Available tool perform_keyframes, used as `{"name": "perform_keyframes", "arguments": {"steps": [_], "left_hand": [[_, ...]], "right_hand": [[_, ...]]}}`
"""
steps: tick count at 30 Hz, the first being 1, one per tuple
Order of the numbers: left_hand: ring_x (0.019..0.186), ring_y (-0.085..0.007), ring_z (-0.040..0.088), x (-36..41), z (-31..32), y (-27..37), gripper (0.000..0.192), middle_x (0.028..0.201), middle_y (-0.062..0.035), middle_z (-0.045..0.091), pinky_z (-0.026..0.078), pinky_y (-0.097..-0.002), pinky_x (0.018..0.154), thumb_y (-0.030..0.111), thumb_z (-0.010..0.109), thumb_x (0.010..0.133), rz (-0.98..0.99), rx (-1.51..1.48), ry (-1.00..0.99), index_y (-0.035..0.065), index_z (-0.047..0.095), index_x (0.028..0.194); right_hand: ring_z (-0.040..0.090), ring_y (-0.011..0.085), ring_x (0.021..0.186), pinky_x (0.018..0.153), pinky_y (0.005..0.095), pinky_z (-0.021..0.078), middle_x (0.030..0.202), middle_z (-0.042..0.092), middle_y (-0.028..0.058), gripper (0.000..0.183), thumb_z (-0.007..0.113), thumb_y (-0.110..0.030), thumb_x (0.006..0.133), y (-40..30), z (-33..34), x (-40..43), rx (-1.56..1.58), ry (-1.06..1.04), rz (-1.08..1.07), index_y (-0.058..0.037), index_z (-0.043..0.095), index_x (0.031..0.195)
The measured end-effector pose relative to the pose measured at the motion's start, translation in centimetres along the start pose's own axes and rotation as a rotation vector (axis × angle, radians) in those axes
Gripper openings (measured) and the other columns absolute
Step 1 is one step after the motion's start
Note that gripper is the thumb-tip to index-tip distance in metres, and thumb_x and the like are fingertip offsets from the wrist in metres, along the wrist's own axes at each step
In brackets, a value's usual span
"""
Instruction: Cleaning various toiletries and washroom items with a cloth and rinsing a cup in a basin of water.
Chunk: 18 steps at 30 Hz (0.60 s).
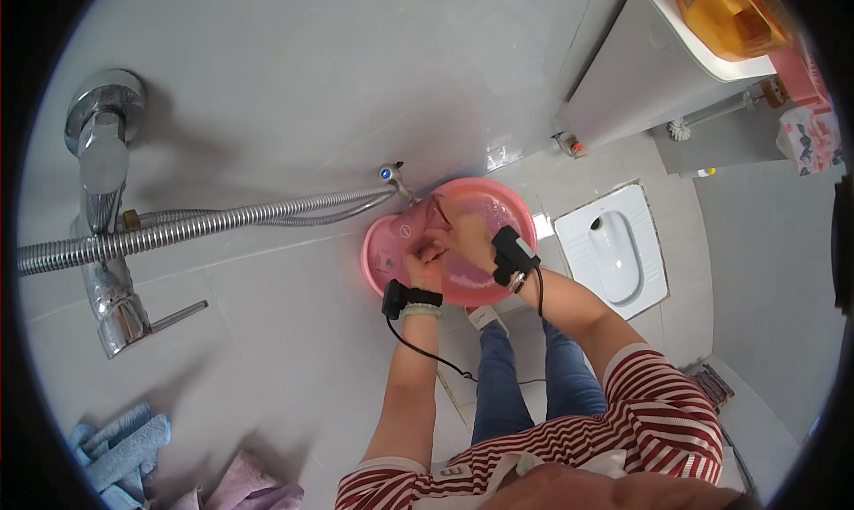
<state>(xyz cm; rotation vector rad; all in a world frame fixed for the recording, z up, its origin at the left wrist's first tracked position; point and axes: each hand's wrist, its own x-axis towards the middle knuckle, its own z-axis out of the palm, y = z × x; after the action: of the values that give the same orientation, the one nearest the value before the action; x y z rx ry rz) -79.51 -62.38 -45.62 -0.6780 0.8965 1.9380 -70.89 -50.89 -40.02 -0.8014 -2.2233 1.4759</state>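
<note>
A round pink basin point(532, 243) holding soapy-looking water sits on the floor by the wall. Over its left side is a dark pink item point(417, 222) with a round emblem and a dark rim; I cannot tell whether it is cloth or a container. Curled fingers of my left hand point(425, 264) grip its lower edge. My right hand point(472, 240) reaches in from the right and meets the left one at that item, its grip partly hidden. Both wrists wear black strapped devices with cables, plus bracelets.
A small tap point(399, 180) with a blue mark juts from the wall above the basin. Metal hoses point(267, 213) run left to a chrome mixer point(120, 310). To the right lie a white squat toilet point(610, 246) and a cistern point(640, 70). Blue towels point(127, 450) hang lower left.
</note>
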Motion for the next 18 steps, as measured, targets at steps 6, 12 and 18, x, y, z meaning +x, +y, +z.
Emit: {"name": "perform_keyframes", "arguments": {"steps": [6,12,18], "left_hand": [[0.04,-0.0083,0.032,0.0,-0.8,0.2,0.013,0.058,0.0028,0.047,0.032,-0.0215,0.044,0.018,0.049,0.082,0.132,-0.113,0.038,0.0079,0.052,0.074],[0.046,-0.0147,0.051,-1.8,3.8,1.5,0.022,0.063,-0.008,0.057,0.046,-0.0261,0.046,0.021,0.048,0.082,0.397,0.566,0.358,0.0022,0.058,0.077],[0.043,-0.0147,0.048,0.3,3.2,2.6,0.031,0.052,-0.006,0.053,0.037,-0.0292,0.041,0.028,0.051,0.083,0.663,1.087,0.286,-0.001,0.06,0.074]], "right_hand": [[0.059,0.0335,0.073,0.06,0.0375,0.0472,0.085,0.058,0.0228,0.054,0.061,-0.022,0.073,0.6,0.9,-0.2,0.082,-0.006,-0.034,0.0009,0.042,0.119],[0.06,0.0263,0.077,0.067,0.031,0.0456,0.086,0.06,0.0196,0.044,0.057,-0.021,0.078,2.8,-1.0,1.7,0.162,-0.153,0.265,0.0033,0.047,0.114],[0.055,0.0224,0.097,0.083,0.0295,0.042,0.104,0.056,0.0187,0.043,0.055,-0.018,0.08,4.3,-1.3,0.8,0.126,-0.073,0.323,0.005,0.046,0.115]]}}
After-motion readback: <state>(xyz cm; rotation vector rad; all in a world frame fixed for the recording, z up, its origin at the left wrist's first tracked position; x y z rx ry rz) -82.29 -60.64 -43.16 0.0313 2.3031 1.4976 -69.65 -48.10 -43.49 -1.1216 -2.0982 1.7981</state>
